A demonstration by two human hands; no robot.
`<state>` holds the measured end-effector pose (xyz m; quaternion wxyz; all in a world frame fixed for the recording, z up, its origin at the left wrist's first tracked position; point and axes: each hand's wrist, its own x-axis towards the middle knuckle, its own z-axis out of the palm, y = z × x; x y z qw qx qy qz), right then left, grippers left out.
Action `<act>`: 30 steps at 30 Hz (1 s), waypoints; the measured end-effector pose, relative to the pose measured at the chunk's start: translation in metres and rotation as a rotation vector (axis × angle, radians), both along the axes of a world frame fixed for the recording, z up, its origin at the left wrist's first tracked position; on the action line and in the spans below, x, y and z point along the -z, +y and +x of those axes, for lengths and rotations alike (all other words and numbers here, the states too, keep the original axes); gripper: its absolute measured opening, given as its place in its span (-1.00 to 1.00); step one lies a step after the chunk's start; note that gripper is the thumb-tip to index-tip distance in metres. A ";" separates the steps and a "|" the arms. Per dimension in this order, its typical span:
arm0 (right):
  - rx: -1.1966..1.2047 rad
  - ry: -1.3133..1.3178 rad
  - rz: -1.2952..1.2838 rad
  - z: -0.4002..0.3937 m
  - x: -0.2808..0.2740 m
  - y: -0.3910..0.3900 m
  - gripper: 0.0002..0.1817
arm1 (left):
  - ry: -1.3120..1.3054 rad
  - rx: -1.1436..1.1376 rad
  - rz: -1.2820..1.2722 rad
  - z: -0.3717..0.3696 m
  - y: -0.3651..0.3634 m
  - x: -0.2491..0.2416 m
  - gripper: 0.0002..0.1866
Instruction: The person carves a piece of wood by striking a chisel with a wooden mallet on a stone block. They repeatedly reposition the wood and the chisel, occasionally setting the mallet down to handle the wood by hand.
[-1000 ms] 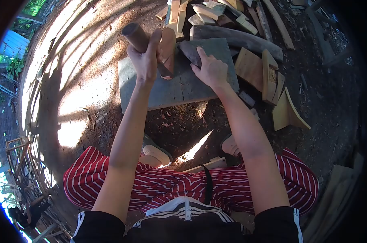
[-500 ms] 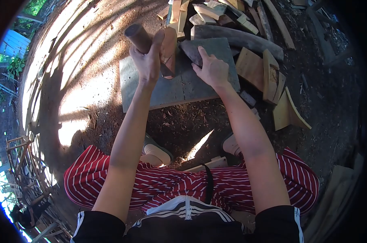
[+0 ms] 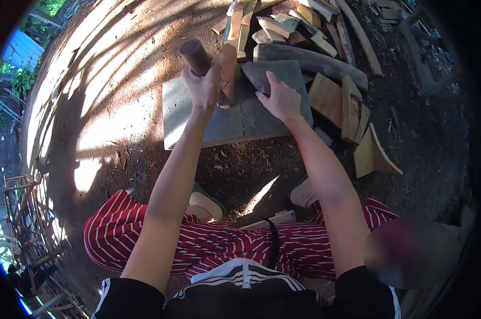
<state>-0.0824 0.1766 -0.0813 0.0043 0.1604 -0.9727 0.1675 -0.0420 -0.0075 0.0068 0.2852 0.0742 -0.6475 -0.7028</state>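
My left hand is closed around a thick, round brown wooden piece, whose blunt end sticks up above the fist. Beside its fingers a reddish-brown wooden block stands over the board, its lower end dark and slanted. My right hand grips a dark, wedge-shaped piece of wood by its right side, index finger along the edge and thumb below. Both hands are over a flat grey wooden board on the ground in front of my feet.
Cut wood offcuts are heaped behind the board. A long, curved grey timber lies at its back right, with shaped blocks and a curved yellowish piece further right. A blurred round patch covers the lower right.
My left hand has moved slightly right and nearer with the round piece. My right hand has shifted its fingers on the dark wood. The blurred patch has appeared at lower right.
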 end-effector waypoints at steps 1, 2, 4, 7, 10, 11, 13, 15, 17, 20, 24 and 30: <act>-0.003 -0.038 -0.042 -0.001 -0.001 0.002 -0.22 | -0.008 -0.013 -0.020 0.000 0.000 0.001 -0.82; -0.006 -0.076 -0.083 -0.003 -0.002 0.004 -0.21 | -0.015 -0.026 -0.040 0.000 0.001 0.001 -0.82; 0.008 -0.169 -0.131 -0.006 -0.009 0.012 -0.20 | 0.006 -0.029 -0.046 -0.001 0.000 0.003 -0.82; 0.024 -0.288 -0.252 -0.017 -0.015 0.022 -0.19 | 0.022 -0.042 -0.028 -0.003 0.000 0.004 -0.81; 0.005 -0.266 -0.457 -0.033 -0.036 0.016 -0.18 | -0.009 -0.040 -0.024 -0.003 0.000 0.007 -0.82; -0.006 -0.220 -0.597 -0.033 -0.059 0.010 -0.18 | -0.017 -0.040 -0.025 -0.003 0.001 0.007 -0.82; -0.120 -0.305 -0.810 -0.024 -0.134 -0.005 -0.17 | -0.027 -0.037 -0.030 -0.003 0.001 0.008 -0.82; -0.340 -0.212 -0.864 -0.020 -0.183 -0.015 -0.17 | -0.013 -0.074 -0.148 -0.003 0.001 0.008 -0.81; -0.523 0.042 -0.906 -0.004 -0.220 -0.027 -0.20 | -0.079 -0.013 -0.091 0.005 0.004 -0.005 -0.77; -0.569 0.070 -0.586 0.021 -0.232 -0.031 -0.22 | 0.029 -0.058 -0.157 0.003 0.009 -0.003 -0.74; -0.615 0.087 -0.448 0.020 -0.229 -0.032 -0.21 | 0.146 -0.078 -0.344 -0.021 -0.009 0.046 -0.77; -0.565 0.167 -0.372 0.022 -0.243 -0.036 -0.23 | 0.061 -0.047 -0.083 0.002 0.017 -0.004 -0.81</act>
